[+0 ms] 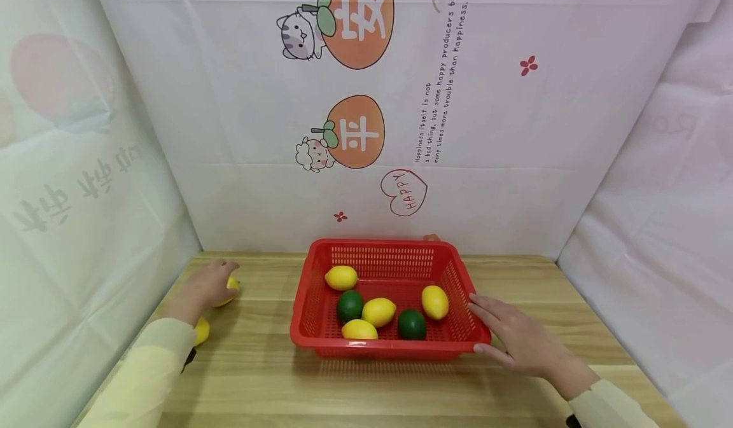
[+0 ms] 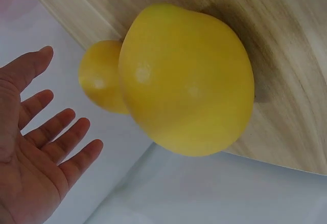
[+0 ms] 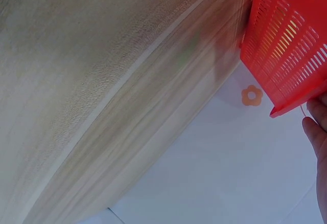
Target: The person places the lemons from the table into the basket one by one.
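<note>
At the left side of the table, my left hand point(image 1: 206, 286) hovers over a lemon point(image 1: 230, 292), its fingers spread in the left wrist view. That lemon is large and close there, with a second lemon point(image 2: 102, 75) behind it; the palm is apart from both. A red plastic basket point(image 1: 389, 350) holds several lemons point(image 1: 342, 278) and two dark green fruits point(image 1: 411, 325). My right hand point(image 1: 521, 340) has nearly straight fingers touching the basket's right rim, the thumb near its front corner. In the right wrist view only the fingertips point(image 3: 316, 132) and part of that hand show.
The wood-grain table point(image 1: 252, 377) is bounded by a white printed cloth point(image 1: 487, 205) at the back and more white cloth on both sides. The basket stands near the back edge, mid-table. Pale sleeves point(image 1: 150, 371) cover both forearms.
</note>
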Available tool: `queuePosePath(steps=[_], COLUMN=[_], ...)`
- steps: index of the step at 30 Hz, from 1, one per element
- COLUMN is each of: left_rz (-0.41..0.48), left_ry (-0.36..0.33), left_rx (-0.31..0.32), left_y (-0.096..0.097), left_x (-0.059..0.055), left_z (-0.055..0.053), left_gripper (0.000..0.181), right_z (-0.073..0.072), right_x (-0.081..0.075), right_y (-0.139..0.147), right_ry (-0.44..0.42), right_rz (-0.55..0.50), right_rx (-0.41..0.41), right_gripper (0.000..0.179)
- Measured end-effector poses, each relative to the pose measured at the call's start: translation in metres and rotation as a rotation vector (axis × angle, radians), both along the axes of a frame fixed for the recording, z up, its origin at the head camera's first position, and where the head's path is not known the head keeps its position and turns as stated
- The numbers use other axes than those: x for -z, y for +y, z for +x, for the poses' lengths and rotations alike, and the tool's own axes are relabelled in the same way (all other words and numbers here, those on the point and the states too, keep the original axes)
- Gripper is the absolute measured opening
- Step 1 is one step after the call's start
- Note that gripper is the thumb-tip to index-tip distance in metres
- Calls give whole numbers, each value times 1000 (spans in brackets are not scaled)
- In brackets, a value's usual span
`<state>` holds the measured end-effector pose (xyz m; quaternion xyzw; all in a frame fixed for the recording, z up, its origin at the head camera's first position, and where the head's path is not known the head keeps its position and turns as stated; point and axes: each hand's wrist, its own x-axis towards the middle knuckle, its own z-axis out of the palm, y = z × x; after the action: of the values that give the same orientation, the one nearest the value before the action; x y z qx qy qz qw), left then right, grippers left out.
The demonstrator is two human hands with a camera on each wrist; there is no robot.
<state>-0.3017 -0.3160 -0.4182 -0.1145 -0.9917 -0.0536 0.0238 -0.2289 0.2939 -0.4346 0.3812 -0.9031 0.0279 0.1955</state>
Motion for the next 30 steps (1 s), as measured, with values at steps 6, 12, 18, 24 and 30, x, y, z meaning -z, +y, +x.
queuePosePath(steps=[6, 12, 18, 24, 30], left_rz=[29, 51, 45, 43, 60], left_ry=[-36, -68, -59, -37, -50], left_rx=[-42, -78, -83, -74, -88], left_y=[-1, -2, -3, -4, -8], left_x=[5, 8, 11, 15, 19], left_z=[-2, -2, -4, -5, -5], left_gripper=[58, 59, 59, 55, 56], right_z=[-1, 0, 1, 1, 0], right_x=[2, 1, -1, 0, 1], right_y=[0, -1, -1, 0, 0], right_ry=[-4, 3, 4, 4, 7], right_rz=[3, 0, -1, -2, 0], right_rx=[11, 6, 6, 3, 4], right_gripper=[68, 68, 67, 67, 67])
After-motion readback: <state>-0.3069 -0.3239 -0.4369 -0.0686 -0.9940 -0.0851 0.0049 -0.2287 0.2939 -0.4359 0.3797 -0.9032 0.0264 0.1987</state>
